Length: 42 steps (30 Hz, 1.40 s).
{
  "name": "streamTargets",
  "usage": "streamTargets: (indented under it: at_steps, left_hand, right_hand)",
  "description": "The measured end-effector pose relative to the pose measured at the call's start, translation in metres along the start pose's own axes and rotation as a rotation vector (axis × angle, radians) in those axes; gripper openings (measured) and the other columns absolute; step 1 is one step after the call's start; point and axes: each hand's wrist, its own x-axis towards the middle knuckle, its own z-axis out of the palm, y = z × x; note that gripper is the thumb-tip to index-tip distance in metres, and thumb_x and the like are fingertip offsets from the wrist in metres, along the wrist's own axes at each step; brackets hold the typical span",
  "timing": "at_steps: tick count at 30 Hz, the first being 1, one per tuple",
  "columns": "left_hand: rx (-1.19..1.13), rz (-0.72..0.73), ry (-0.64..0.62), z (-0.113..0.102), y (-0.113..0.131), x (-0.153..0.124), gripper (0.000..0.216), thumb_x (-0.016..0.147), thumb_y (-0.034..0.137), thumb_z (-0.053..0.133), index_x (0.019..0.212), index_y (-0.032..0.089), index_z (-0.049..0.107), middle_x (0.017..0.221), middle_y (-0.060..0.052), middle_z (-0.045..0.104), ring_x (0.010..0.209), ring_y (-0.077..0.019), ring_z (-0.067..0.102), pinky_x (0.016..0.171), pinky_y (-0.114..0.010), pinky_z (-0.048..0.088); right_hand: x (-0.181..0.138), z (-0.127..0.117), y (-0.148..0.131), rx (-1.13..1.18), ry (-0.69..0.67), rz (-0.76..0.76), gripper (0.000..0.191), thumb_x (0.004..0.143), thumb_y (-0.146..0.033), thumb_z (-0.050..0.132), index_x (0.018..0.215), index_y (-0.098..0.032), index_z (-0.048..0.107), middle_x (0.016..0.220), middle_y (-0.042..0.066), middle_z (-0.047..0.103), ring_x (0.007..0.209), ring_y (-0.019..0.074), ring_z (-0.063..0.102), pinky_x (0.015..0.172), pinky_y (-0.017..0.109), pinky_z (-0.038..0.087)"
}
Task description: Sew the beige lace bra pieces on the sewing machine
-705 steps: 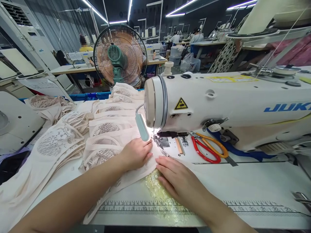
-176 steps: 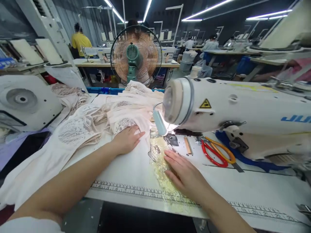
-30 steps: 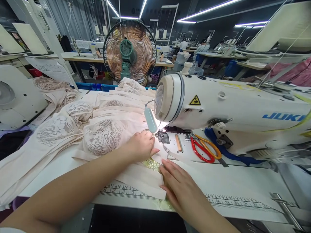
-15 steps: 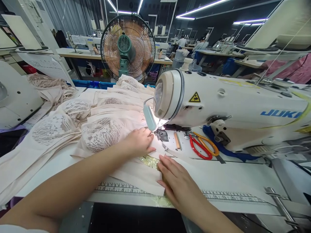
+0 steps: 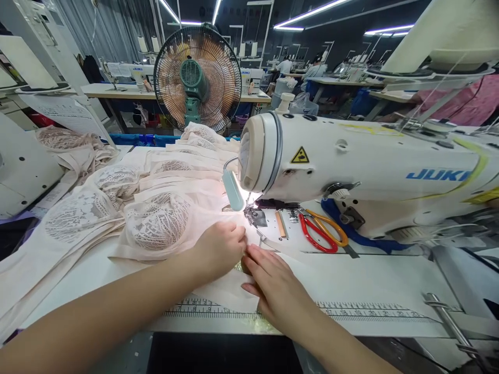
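Fingers (image 5: 258, 258) press fabric (image 5: 219, 292) on table (image 5: 370, 283).

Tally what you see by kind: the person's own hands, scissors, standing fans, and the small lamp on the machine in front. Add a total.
Hands: 2, the left hand and the right hand, both on the beige fabric
Scissors: 1, red and orange handles
Fan: 1
Lamp: 1, lit
Total: 5
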Motion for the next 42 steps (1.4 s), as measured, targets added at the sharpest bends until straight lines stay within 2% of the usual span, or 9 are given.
streamTargets:
  at_steps: [3,5,9,13,17,22,29,37,42]
  left_hand:
    - [-0.045,-0.08,-0.027,0.001,0.012,-0.013,0.021,0.084,0.012,0.047,0.1,0.012,0.061,0.102,-0.01,0.062,0.074,-0.0183,0.056,0.061,-0.03,0.044]
    - [-0.034,-0.044,-0.01,0.002,0.014,-0.019,0.03,0.084,0.011,0.047,0.111,0.009,0.057,0.111,-0.012,0.061,0.085,-0.0201,0.057,0.071,-0.031,0.047]
    - [0.014,0.068,0.071,0.003,0.007,-0.024,0.03,0.088,0.01,0.041,0.113,0.007,0.058,0.116,-0.014,0.06,0.104,-0.0228,0.054,0.09,-0.034,0.044]
    - [-0.042,0.015,0.094,0.001,0.001,-0.025,0.032,0.091,0.02,0.046,0.121,0.013,0.057,0.118,-0.012,0.059,0.105,-0.0249,0.053,0.093,-0.037,0.044]
    - [-0.105,0.017,0.073,-0.002,-0.003,-0.026,0.031,0.09,0.025,0.05,0.119,0.017,0.059,0.12,-0.012,0.057,0.11,-0.0258,0.051,0.095,-0.04,0.044]
    - [-0.14,0.014,0.057,-0.001,-0.01,-0.026,0.03,0.091,0.024,0.048,0.118,0.019,0.059,0.124,-0.012,0.055,0.113,-0.0256,0.05,0.097,-0.042,0.044]
    - [-0.117,0.048,0.08,0.004,-0.026,-0.019,0.026,0.091,0.023,0.044,0.112,0.018,0.06,0.121,-0.013,0.056,0.104,-0.0237,0.053,0.085,-0.039,0.05]
    - [-0.106,0.049,0.057,0.004,-0.04,-0.012,0.028,0.091,0.023,0.045,0.114,0.016,0.06,0.121,-0.015,0.055,0.101,-0.023,0.054,0.082,-0.036,0.049]
    - [-0.081,0.033,0.041,0.003,-0.047,-0.006,0.028,0.092,0.022,0.043,0.113,0.017,0.06,0.114,-0.013,0.057,0.09,-0.0204,0.054,0.076,-0.034,0.049]
  right_hand:
    - [0.0,0.002,-0.001,0.03,-0.016,0.013,0.041,0.085,-0.015,0.047,0.125,-0.006,0.052,0.132,0.02,0.053,0.125,0.0324,0.047,0.1,0.056,0.042]
    - [-0.001,0.003,0.0,0.044,-0.02,0.009,0.042,0.085,-0.016,0.047,0.126,-0.006,0.051,0.133,0.02,0.052,0.126,0.0316,0.045,0.101,0.056,0.041]
    - [-0.004,0.002,0.002,0.082,0.025,-0.02,0.038,0.087,-0.018,0.047,0.124,-0.009,0.051,0.132,0.019,0.053,0.125,0.0295,0.047,0.101,0.054,0.042]
    - [-0.007,-0.004,0.006,0.143,0.12,-0.019,0.03,0.087,-0.017,0.047,0.115,-0.013,0.056,0.124,0.017,0.059,0.118,0.0268,0.053,0.099,0.05,0.045]
    - [-0.01,-0.01,0.011,0.193,0.206,0.021,0.026,0.088,-0.019,0.048,0.112,-0.018,0.059,0.119,0.013,0.063,0.113,0.0249,0.057,0.095,0.045,0.05]
    - [-0.015,-0.009,0.02,0.257,0.269,0.136,0.022,0.088,-0.022,0.05,0.107,-0.021,0.061,0.119,0.01,0.063,0.112,0.0235,0.058,0.091,0.04,0.053]
    - [-0.015,-0.011,0.019,0.351,0.224,0.257,0.021,0.091,-0.026,0.047,0.105,-0.023,0.063,0.121,0.01,0.062,0.114,0.024,0.056,0.093,0.044,0.051]
    - [-0.014,-0.012,0.018,0.338,0.215,0.255,0.021,0.09,-0.026,0.046,0.103,-0.023,0.063,0.119,0.01,0.062,0.112,0.0249,0.057,0.09,0.044,0.053]
    - [-0.014,-0.009,0.02,0.321,0.228,0.237,0.02,0.089,-0.025,0.048,0.101,-0.023,0.063,0.117,0.009,0.064,0.111,0.0252,0.059,0.087,0.041,0.055]
